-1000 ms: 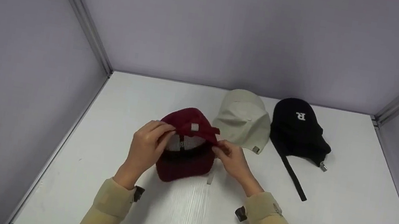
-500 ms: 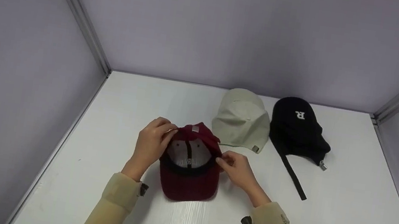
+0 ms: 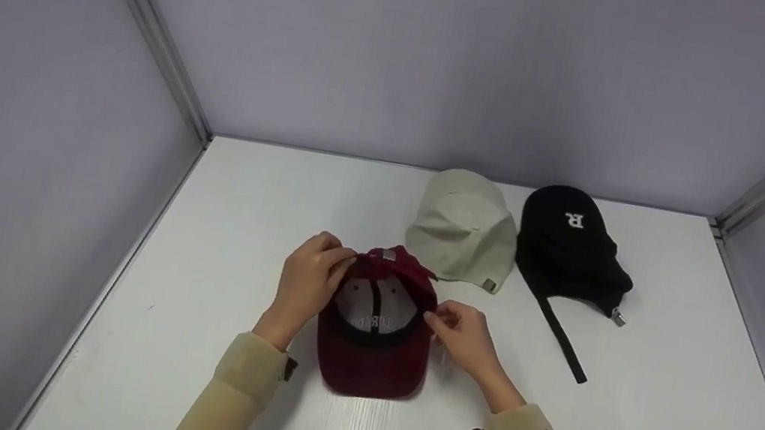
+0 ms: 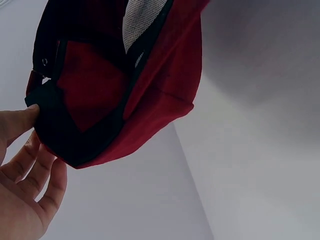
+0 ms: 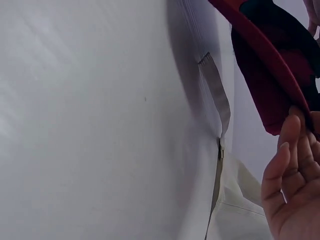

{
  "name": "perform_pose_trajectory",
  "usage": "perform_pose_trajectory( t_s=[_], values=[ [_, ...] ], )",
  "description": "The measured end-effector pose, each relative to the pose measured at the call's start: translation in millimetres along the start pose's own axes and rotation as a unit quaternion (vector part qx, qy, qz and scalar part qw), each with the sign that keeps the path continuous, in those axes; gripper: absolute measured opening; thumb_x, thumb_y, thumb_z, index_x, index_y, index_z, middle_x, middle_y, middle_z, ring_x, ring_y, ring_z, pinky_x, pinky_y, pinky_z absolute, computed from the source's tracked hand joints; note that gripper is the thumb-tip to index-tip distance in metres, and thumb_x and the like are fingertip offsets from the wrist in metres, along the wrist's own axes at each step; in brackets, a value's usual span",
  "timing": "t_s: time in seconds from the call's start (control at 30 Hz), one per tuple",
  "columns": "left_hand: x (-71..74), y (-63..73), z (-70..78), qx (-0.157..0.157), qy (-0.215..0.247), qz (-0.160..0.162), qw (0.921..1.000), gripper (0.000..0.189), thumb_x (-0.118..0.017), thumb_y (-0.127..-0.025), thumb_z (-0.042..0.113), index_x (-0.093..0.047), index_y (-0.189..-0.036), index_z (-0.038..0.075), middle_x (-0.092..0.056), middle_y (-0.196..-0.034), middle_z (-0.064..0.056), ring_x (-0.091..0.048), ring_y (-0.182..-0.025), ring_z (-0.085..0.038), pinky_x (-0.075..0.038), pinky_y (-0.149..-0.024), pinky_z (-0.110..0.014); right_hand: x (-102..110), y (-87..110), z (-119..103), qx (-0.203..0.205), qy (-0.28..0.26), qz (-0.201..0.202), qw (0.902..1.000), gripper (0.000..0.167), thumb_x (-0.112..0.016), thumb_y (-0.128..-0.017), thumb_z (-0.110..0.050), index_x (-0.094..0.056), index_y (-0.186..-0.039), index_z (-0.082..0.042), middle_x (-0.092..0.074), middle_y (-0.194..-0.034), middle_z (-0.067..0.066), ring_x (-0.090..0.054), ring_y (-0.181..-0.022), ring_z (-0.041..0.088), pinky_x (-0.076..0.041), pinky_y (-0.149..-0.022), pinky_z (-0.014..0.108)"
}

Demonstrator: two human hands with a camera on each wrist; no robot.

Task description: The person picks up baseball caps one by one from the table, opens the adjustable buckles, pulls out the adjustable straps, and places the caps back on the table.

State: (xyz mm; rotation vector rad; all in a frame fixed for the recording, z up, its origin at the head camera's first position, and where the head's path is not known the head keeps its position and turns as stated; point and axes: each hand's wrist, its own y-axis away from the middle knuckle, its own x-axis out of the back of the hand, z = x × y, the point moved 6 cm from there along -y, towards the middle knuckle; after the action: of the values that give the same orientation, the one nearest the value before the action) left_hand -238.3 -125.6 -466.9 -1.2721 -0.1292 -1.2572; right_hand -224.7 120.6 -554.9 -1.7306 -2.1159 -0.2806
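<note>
A dark red baseball cap is held between both hands, its inside facing up and its brim toward the person. Mirrored lettering shows through the pale lining. My left hand pinches the sweatband edge at the cap's back left, near the small metal buckle; the left wrist view shows the thumb on the dark sweatband and the fingers behind. My right hand pinches the cap's right edge. In the right wrist view, the right fingers hold the red rim, and the cap appears raised off the table.
Behind the red cap, a beige cap lies on the white table. To its right lies a black cap with a white R, its strap trailing forward. Grey panels wall the table at the back and sides.
The red cap has tilted so its inside faces up more fully and its brim points at the person. Both hands have come nearer the person and shifted slightly right with it.
</note>
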Motion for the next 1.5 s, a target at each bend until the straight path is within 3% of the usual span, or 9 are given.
perform_pose_trajectory(
  t_s=[0.17,0.6,1.03,1.3,1.5],
  values=[
    [-6.1,5.6,-1.5,0.01,-0.007,-0.01,0.9999,0.004,-0.073,-0.089,0.009,-0.077,-0.088,0.008,-0.059,-0.083,-0.003,-0.058,-0.074,-0.017,-0.05,-0.065,-0.031,-1.5,4.6,1.8,-0.011,0.005,0.002,0.9999,0.013,-0.068,-0.093,-0.014,-0.067,-0.083,-0.006,-0.064,-0.065,0.0,-0.065,-0.061,0.036,-0.047,-0.051,0.027],
    [-20.1,16.8,-6.3,0.04,-0.037,-0.038,0.9978,0.005,-0.073,-0.089,0.01,-0.078,-0.088,0.01,-0.061,-0.08,-0.002,-0.059,-0.071,-0.017,-0.051,-0.064,-0.032,-7.2,9.4,3.9,-0.035,0.036,0.002,0.9987,0.014,-0.068,-0.093,-0.014,-0.066,-0.082,-0.005,-0.064,-0.068,0.001,-0.065,-0.061,0.025,-0.048,-0.051,0.027],
    [-30.7,29.0,-8.3,0.062,-0.031,-0.064,0.9955,0.006,-0.072,-0.09,0.012,-0.078,-0.09,0.01,-0.062,-0.081,-0.002,-0.059,-0.073,-0.017,-0.051,-0.065,-0.033,-0.9,9.1,8.7,-0.051,0.069,0.007,0.9963,0.012,-0.072,-0.09,-0.016,-0.068,-0.086,-0.006,-0.064,-0.071,0.0,-0.059,-0.059,0.012,-0.049,-0.053,0.03],
    [-34.7,32.5,-6.4,0.057,-0.022,-0.062,0.9962,0.005,-0.073,-0.089,0.011,-0.077,-0.09,0.008,-0.062,-0.081,-0.002,-0.059,-0.073,-0.017,-0.05,-0.065,-0.032,9.1,0.2,-2.7,-0.005,0.123,0.065,0.9903,0.02,-0.077,-0.087,-0.02,-0.067,-0.1,-0.008,-0.064,-0.087,0.001,-0.063,-0.078,0.017,-0.051,-0.071,0.037],
    [-37.4,32.3,-4.6,0.054,-0.021,-0.071,0.9958,0.006,-0.072,-0.09,0.013,-0.076,-0.09,0.008,-0.062,-0.082,-0.002,-0.059,-0.074,-0.017,-0.05,-0.067,-0.033,11.3,-7.2,-14.9,0.056,0.18,0.125,0.9741,0.026,-0.082,-0.081,-0.02,-0.069,-0.1,-0.008,-0.063,-0.097,0.004,-0.062,-0.088,0.026,-0.05,-0.071,0.042]
  ],
)
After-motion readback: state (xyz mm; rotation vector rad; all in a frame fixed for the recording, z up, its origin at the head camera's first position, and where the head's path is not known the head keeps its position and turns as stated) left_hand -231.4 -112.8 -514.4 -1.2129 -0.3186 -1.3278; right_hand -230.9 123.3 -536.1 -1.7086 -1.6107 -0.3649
